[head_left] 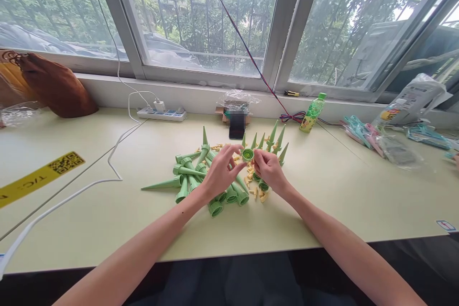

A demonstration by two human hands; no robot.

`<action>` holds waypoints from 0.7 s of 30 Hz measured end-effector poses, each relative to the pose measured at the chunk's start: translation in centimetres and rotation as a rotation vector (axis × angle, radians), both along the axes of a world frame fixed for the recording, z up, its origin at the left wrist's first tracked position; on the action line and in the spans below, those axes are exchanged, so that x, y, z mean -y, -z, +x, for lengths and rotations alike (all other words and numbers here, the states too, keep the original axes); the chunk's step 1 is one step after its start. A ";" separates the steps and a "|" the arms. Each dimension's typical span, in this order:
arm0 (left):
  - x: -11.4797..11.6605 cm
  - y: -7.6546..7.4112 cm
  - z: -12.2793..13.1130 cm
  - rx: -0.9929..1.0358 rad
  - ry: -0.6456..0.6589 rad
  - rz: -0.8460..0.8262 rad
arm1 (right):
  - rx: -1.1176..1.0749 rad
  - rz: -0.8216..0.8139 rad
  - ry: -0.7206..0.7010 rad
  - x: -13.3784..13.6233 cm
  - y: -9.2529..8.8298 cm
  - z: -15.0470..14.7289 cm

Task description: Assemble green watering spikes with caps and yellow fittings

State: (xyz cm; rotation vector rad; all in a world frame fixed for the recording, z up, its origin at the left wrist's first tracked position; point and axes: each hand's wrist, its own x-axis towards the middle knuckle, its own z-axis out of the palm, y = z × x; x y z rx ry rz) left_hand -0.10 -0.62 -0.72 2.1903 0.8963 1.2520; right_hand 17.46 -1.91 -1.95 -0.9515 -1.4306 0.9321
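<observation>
The green spike (247, 155) is held just above the table (107, 210), in the middle of the view, between the two hands. Its round open mouth is turned up toward the person and its point slopes away and down out of sight, most likely so that the inside of the cup can be seen. It is a plain light-green plastic cone with a ridged collar round the wide end.

The left hand (219, 174) pinches the collar's left side between thumb and forefinger, with the other fingers loosely curled. The right hand (269, 170) closes its fingertips on the right side (whether it also holds something small there, I cannot tell).

Directly beneath the hands lies a heap of loose spikes (195, 174), tumbled on their sides with tips pointing every way, close enough to reach without stretching. Small yellow pieces (256, 194) are scattered among them. Just behind, several standing spikes (277, 139) sit on their wide ends, tips up, apart from the heap.

Farther back a phone (236, 125) leans by the window sill, with a power strip (162, 114) and its white cable (114, 165) to the left and a green bottle (312, 113) to the right. A brown bag (53, 88) rests at the far left.
</observation>
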 end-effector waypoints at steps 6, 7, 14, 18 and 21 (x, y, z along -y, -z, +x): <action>-0.2 -0.3 0.2 0.185 0.170 -0.584 | 0.146 0.116 0.191 -0.3 0.1 0.7; -0.3 -0.4 0.2 0.216 0.214 -0.684 | 0.174 0.129 0.192 -0.3 0.1 0.7; 0.0 -1.0 0.4 0.362 0.337 -0.959 | 0.387 0.231 0.167 0.5 -0.5 0.6; 0.1 -1.0 0.3 0.344 0.350 -0.949 | 0.401 0.234 0.170 0.6 -0.5 0.4; 0.2 -0.9 0.2 0.310 0.359 -0.887 | 0.396 0.229 0.167 0.6 -0.4 0.4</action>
